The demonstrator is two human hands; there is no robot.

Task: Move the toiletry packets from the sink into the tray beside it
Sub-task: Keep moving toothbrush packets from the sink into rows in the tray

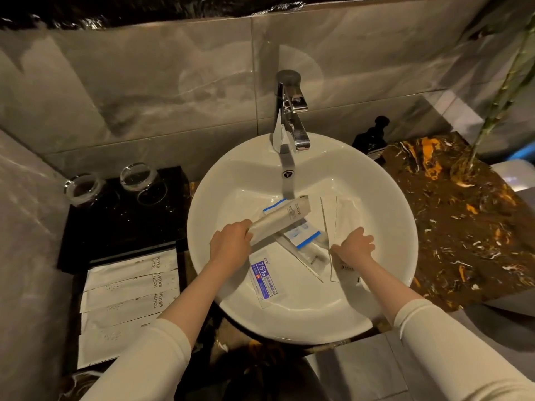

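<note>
**Sink in the middle, tray to its left**

The sink (301, 175) sits below the tap (291, 111). Packets (265, 280) lie inside it. Left of the sink stands the tray (121, 224), with two glasses (139, 176) at its back and toothbrush packets (130, 287) in front. A bottle (373, 138) stands behind the sink's right.

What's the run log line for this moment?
left hand: grips packet over sink | right hand: pinches white packets | tray: four toothbrush packets
</note>
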